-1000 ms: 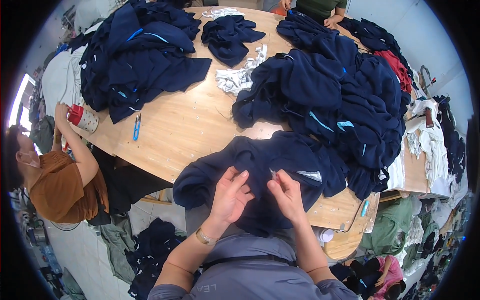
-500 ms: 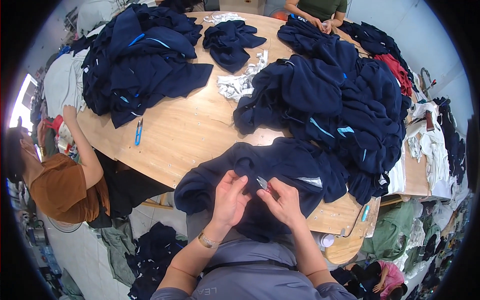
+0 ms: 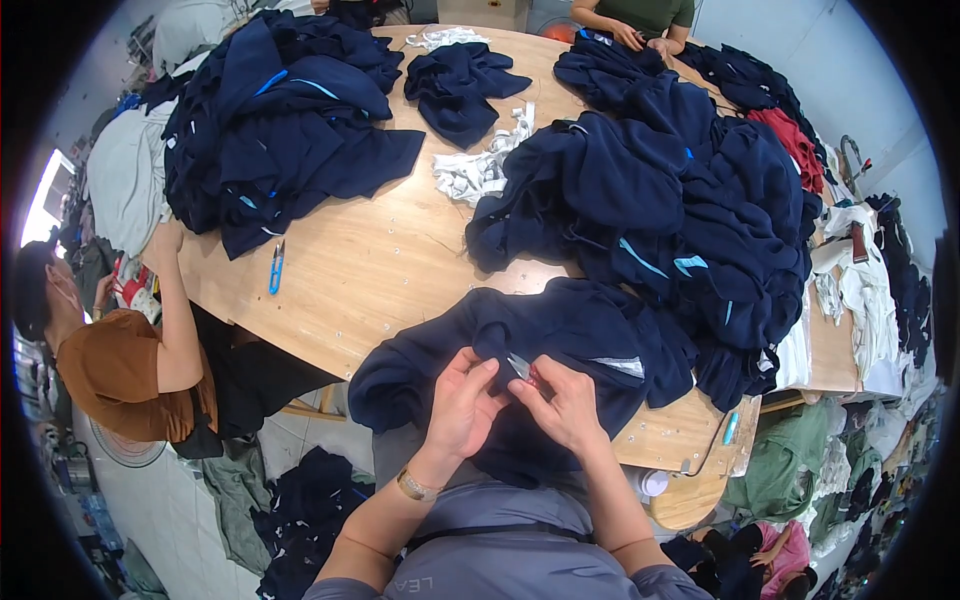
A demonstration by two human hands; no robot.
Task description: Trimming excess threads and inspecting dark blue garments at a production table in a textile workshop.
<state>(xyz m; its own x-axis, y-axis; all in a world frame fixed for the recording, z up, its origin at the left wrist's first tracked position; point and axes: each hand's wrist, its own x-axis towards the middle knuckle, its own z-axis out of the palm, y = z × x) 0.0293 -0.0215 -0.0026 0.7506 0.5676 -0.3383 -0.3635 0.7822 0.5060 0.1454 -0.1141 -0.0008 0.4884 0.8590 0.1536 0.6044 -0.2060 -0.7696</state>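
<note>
Bright, even light; sharp centre, fisheye-bent dark rim.

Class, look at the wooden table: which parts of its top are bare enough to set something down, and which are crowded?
The main bare patch of the table lies between the left pile, the right pile and the garment under both hands; only blue snips lie at its left edge. The table's far end and right side are crowded with clothes and white scraps.
</note>
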